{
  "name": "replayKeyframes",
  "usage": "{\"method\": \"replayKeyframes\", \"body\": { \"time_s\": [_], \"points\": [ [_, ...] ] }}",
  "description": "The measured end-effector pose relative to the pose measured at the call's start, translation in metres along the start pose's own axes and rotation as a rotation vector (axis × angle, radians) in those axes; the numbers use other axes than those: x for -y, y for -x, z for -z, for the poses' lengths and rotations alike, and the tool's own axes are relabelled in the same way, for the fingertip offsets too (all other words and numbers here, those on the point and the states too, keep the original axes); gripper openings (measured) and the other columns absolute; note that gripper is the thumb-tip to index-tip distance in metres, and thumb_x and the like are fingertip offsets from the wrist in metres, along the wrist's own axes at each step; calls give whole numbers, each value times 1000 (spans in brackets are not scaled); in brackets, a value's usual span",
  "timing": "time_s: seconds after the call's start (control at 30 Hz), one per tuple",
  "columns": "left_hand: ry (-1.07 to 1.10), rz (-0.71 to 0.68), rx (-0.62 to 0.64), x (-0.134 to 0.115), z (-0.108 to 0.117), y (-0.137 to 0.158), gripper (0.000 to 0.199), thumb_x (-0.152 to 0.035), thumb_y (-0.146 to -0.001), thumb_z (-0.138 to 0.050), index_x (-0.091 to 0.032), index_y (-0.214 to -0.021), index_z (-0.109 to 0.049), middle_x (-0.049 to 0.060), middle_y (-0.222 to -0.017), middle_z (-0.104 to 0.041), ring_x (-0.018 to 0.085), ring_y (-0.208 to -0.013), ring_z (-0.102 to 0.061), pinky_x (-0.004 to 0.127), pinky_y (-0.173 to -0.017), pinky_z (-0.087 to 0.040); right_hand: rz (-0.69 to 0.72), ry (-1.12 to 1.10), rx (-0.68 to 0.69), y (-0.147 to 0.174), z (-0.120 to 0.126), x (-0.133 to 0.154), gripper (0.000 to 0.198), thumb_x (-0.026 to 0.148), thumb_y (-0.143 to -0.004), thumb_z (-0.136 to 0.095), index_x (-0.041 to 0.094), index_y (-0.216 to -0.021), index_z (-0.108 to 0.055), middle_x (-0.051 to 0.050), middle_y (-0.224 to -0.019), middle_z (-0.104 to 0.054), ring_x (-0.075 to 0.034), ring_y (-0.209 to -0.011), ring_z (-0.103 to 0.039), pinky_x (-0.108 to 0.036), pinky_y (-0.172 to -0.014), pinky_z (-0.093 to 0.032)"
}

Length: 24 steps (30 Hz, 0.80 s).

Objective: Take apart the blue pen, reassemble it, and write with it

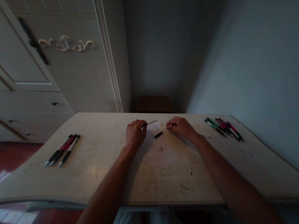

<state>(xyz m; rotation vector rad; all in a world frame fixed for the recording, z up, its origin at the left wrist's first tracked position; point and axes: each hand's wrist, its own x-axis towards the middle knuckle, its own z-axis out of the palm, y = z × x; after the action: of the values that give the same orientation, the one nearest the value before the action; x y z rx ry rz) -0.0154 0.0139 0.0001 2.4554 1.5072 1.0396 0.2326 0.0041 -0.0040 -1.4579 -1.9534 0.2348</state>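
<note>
My left hand (136, 133) is closed on a dark disassembled pen near the far edge of the table. From its fingers a thin dark refill (152, 122) points right, toward my other hand. Across a small gap, my right hand (180, 125) has its thumb and fingers pinched together; whatever they hold, if anything, is too small to make out. A short black pen barrel piece (158, 135) lies on the tabletop between the two hands, touching neither. Beneath it is a pale patch with faint scribbled marks (159, 155).
Several pens (64, 150) lie side by side on the table's left. Another group of pens (225, 128), green, red and black, lies at the right. The white table (103, 178) meets a grey wall (266, 73) on the right. A white cabinet (84, 80) stands behind.
</note>
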Motion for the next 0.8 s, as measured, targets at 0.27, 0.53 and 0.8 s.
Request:
{"method": "replayKeyframes", "body": {
  "time_s": [0.27,0.53,0.8],
  "points": [
    [-44,24,39,-1,1,0,19,-16,-86,-55,-21,-98,-70,8,-99,-69,25,-96,-60,38,-85,-42,-17,138,69,4,-13,-1,12,21,-81,-63,22,-75,-73,-7,-80,-66,-19,-74,-56,-31,-70,-40],
    [-31,28,37,3,-3,0,20,-16,-85,-57,-22,-97,-72,8,-99,-68,25,-96,-59,39,-85,-41,52,0,-53,0,-11,16,13,24,-87,-54,20,-78,-61,-6,-86,-61,-19,-83,-55,-31,-77,-41],
    [-25,19,27,2,-3,1,21,-16,-85,-58,-23,-98,-72,8,-100,-68,26,-98,-59,40,-86,-39,-81,-308,-34,4,-15,33,9,30,-88,-54,23,-85,-57,1,-68,-58,-14,-56,-55,-28,-59,-40]
  ]
}}
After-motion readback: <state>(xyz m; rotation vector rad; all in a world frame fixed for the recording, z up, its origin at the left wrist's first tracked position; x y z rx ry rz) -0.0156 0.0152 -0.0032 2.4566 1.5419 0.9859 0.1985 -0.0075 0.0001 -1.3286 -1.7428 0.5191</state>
